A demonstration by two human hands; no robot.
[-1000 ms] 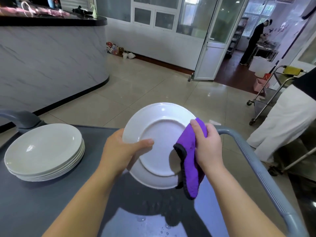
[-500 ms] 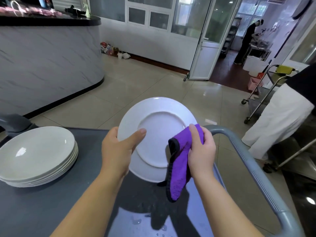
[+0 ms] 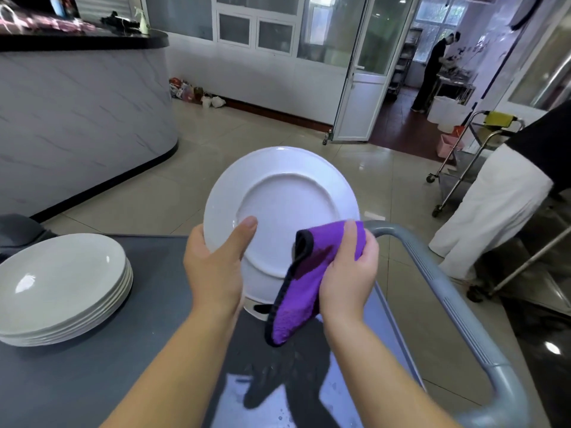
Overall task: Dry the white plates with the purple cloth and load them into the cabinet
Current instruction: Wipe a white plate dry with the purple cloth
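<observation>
I hold a white plate (image 3: 287, 196) upright over the cart, its underside facing me. My left hand (image 3: 216, 264) grips its left rim, thumb across the base ring. My right hand (image 3: 349, 273) grips the purple cloth (image 3: 306, 279) against the plate's lower right edge, and the cloth's black-trimmed end hangs down. A stack of several white plates (image 3: 61, 285) sits on the grey cart top (image 3: 92, 381) at the left. No cabinet is in view.
The cart's grey handle rail (image 3: 448, 304) curves along the right. Water drops lie on the cart top near me. A person in white trousers (image 3: 491, 205) stands at the right beside a metal trolley (image 3: 457, 168). A marble counter (image 3: 80, 118) runs along the left.
The plate has risen and tilted more upright. My right hand with the cloth slid down along the plate's right edge toward its lower part.
</observation>
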